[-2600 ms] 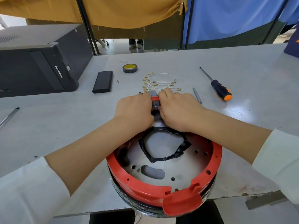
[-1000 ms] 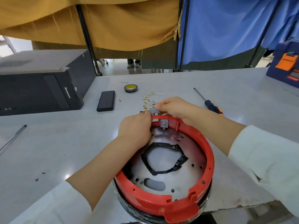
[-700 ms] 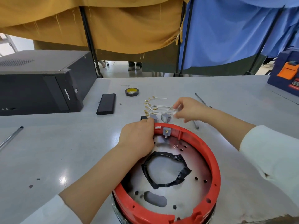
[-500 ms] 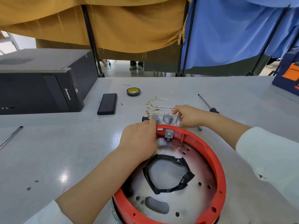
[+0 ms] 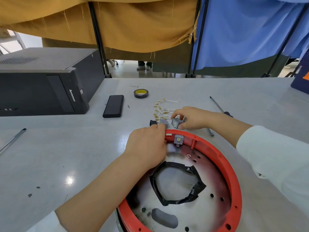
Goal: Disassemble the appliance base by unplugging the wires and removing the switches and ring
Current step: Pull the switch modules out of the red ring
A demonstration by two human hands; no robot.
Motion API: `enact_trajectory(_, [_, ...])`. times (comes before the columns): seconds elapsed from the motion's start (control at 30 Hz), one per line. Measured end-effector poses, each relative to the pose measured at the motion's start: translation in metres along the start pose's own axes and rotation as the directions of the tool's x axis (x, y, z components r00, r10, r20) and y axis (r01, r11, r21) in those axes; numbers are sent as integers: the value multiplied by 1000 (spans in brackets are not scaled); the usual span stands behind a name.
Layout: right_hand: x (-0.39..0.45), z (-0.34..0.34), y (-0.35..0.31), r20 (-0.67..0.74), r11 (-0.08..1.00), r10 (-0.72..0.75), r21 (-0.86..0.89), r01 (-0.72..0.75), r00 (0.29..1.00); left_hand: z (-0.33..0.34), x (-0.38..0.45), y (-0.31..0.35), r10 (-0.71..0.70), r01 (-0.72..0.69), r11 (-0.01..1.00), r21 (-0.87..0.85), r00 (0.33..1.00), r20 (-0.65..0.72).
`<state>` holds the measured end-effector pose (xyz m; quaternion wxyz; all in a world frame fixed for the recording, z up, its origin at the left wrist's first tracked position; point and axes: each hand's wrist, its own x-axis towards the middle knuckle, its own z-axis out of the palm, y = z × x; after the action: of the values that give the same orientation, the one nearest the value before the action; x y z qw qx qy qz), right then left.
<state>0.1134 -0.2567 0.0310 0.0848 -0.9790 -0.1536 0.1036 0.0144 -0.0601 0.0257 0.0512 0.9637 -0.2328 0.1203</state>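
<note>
The appliance base lies at the lower right, with a red ring [image 5: 233, 178] around a metal plate [image 5: 215, 178] that has a torn loop of black tape [image 5: 194, 193] on it. One grey switch [image 5: 178, 140] sits in the ring's far inner wall. My left hand [image 5: 147, 146] grips the ring's far rim. Just beyond the ring, my right hand [image 5: 192, 118] pinches a loose grey switch [image 5: 176, 123] on the table. Another loose grey switch [image 5: 163, 122] and a small black part [image 5: 153, 122] lie to its left. Unplugged white wires [image 5: 161, 108] with gold terminals lie behind them.
A black computer case [image 5: 41, 91] fills the left. A black power bank [image 5: 114, 106] and a tape roll [image 5: 141, 93] lie mid-table. A screwdriver [image 5: 217, 105] lies behind my right forearm, a thin metal tool [image 5: 210, 132] beside it, and a metal rod [image 5: 12, 141] at far left.
Both hands were on the switch area at the ring's far rim. My right hand then took a grey switch off and carried it to the table beyond the ring. My left hand stayed on the rim.
</note>
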Motion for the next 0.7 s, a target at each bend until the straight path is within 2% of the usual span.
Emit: enact_trajectory(0.7, [8,10,-30,-108,1000,11,26,-8,994,2,0,0,-20,20,999,38,1000,-11])
